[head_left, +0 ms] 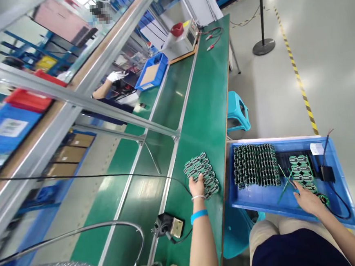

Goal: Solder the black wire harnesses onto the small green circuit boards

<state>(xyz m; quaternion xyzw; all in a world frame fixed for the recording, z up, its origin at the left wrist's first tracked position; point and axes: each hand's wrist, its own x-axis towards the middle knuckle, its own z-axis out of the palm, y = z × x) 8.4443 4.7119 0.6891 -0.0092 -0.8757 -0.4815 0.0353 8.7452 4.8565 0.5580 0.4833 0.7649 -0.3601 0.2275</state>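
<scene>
On the green bench, a panel of small circuit boards lies tilted near the front edge. My left hand grips its near side, thumb and fingers closed on the boards. Over the blue tray, my right hand pinches a thin, stick-like tool; its exact kind is too small to tell. Beside those fingers lies another panel of circuit boards. Narrow green strips cross under the tool. Tightly packed rows of circuit boards fill the tray's left part.
A soldering iron stand with a cable sits left of my forearm. The tray's right end holds a black adapter. Aluminium posts frame the bench. A turquoise stool stands beyond the tray. Another person's gloved hand shows across the bench.
</scene>
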